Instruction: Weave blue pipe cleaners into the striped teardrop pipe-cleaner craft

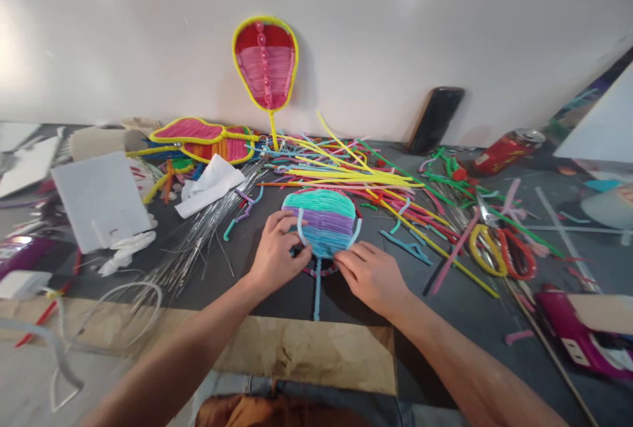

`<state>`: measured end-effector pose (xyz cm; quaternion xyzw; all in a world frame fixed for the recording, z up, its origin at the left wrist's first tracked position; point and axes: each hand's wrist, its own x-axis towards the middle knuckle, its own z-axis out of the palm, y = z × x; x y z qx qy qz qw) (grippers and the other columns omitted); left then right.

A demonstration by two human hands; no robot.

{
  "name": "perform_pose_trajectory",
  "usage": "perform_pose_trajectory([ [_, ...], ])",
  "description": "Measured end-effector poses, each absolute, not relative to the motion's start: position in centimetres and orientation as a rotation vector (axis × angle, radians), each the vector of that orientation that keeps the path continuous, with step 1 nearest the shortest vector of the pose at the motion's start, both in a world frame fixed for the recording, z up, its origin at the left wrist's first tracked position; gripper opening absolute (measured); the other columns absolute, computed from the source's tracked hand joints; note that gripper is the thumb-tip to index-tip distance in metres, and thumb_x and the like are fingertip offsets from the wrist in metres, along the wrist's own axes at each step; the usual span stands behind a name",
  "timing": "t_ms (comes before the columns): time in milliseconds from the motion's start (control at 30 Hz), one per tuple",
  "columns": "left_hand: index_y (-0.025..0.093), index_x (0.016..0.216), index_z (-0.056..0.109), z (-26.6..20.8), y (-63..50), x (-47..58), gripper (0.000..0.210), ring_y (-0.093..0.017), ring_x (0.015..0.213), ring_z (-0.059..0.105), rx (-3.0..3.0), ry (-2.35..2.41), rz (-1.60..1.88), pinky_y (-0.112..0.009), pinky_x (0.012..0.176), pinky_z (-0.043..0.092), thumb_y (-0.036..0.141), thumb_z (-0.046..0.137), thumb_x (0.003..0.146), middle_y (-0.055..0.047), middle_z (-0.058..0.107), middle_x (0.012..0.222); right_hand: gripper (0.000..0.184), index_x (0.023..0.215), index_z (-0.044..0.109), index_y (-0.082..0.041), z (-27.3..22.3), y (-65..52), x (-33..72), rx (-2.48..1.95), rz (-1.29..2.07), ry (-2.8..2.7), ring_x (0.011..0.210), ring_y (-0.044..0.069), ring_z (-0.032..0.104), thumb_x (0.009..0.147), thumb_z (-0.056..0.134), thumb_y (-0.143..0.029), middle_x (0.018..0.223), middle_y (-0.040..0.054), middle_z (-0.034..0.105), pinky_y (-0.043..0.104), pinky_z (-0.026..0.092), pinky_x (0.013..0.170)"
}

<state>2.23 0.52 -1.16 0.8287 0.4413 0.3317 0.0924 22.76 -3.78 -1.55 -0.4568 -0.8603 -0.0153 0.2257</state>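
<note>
In front of me on the dark table lies a small round paddle (324,226) made of pipe cleaners, banded in mint green, purple and blue, with a twisted light-blue stem (317,295). A pale blue pipe cleaner (301,219) curves like a U over its lower half, both ends pointing up. My left hand (280,246) closes on this strip at the paddle's left side, thumb and fingers bent inward. At the lower right edge, my right hand (373,274) has its fingers pressed together on the same strip. A beaded rim (326,271) shows partly beneath the paddle.
Behind is a heap of loose pipe cleaners (346,173). A pink paddle with yellow rim (267,64) stands against the wall. Rightward are scissors (499,249), a phone (436,118), a red can (509,150) and a magenta glue gun (583,341). Bare wires (198,242) lie left.
</note>
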Motion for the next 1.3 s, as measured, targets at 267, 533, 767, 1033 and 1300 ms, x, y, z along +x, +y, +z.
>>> perform_pose_trajectory([
  [267,0.019,0.063,0.065,-2.2,0.9,1.4,0.007,-0.028,0.108,0.048,2.383,1.380,0.881,-0.047,0.095,0.042,0.019,0.066,0.070,-0.006,0.063,0.102,0.022,0.074,0.065,-0.022,-1.4,-4.1,23.8,-1.398,-0.077,-2.392,0.061,0.014,0.055,0.091,0.051,-0.026,0.059,0.0002,0.061,0.028,0.035,0.060],
  [533,0.019,0.063,0.066,-1.9,0.8,1.5,0.008,-0.029,0.109,0.048,2.376,1.402,0.843,-0.046,0.095,0.041,0.020,0.067,0.071,-0.007,0.066,0.102,0.015,0.093,0.068,-0.019,-0.7,-3.7,22.7,-1.247,-0.145,-2.383,0.092,0.022,0.051,0.089,0.054,-0.023,0.098,0.0080,0.066,0.036,0.039,0.080],
  [767,0.020,0.065,0.067,-1.7,0.8,1.5,0.006,-0.028,0.108,0.048,2.360,1.402,0.848,-0.043,0.095,0.042,0.017,0.066,0.070,-0.007,0.065,0.103,0.026,0.102,0.067,-0.015,-2.2,-3.5,22.8,-1.086,0.052,-2.442,0.080,0.019,0.051,0.091,0.044,-0.010,0.089,0.0072,0.066,0.032,0.043,0.074],
  [1033,0.017,0.067,0.066,-1.3,0.6,1.1,0.006,-0.030,0.105,0.051,2.345,1.521,0.755,-0.046,0.091,0.044,0.021,0.066,0.071,-0.010,0.059,0.104,0.023,0.098,0.068,-0.015,-1.7,-3.7,23.5,-1.099,-0.014,-2.549,0.078,0.019,0.050,0.089,0.047,-0.010,0.085,0.0075,0.064,0.031,0.042,0.070],
  [1300,0.019,0.077,0.067,-0.3,0.3,0.7,0.010,-0.018,0.081,0.062,2.079,1.639,0.707,-0.032,0.071,0.053,0.027,0.062,0.075,-0.007,0.051,0.118,0.026,0.103,0.068,-0.022,-2.3,-3.9,23.6,-1.213,-0.003,-2.529,0.076,0.018,0.052,0.085,0.053,-0.010,0.088,0.0056,0.065,0.031,0.039,0.067],
])
